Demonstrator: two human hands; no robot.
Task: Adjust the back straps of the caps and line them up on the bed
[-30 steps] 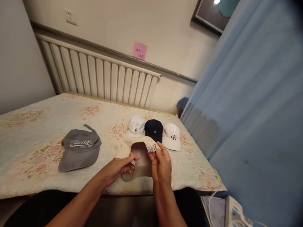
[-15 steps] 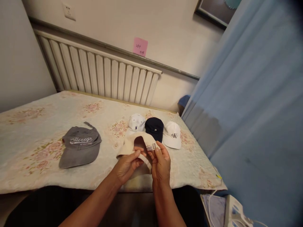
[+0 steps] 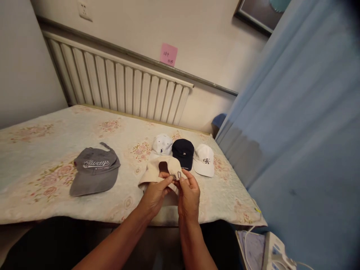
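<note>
Both hands work on a beige baseball cap (image 3: 153, 168), its rear opening turned toward me. My left hand (image 3: 157, 193) pinches the back strap close to the metal buckle (image 3: 179, 175). Fingers of my right hand (image 3: 189, 191) grip the cap's edge beside that buckle. Just beyond it are a white cap with a small dark emblem (image 3: 162, 143), a black cap (image 3: 183, 150) and a white cap lettered CK (image 3: 204, 161), side by side. A grey cap reading "Always" (image 3: 95, 174) lies apart on the left, its strap end loose. My fingers partly hide the strap.
The caps lie on a bed with a floral sheet (image 3: 126, 131). Behind it are a white radiator (image 3: 120, 82) and a pink note (image 3: 168, 54) on the wall. A blue curtain (image 3: 303, 131) hangs at the right. A white power strip (image 3: 275, 251) with cables sits at lower right.
My left hand has moved right and up toward the buckle, bringing the strap to it. The cap's rear opening now looks smaller. The other caps stay in place.
</note>
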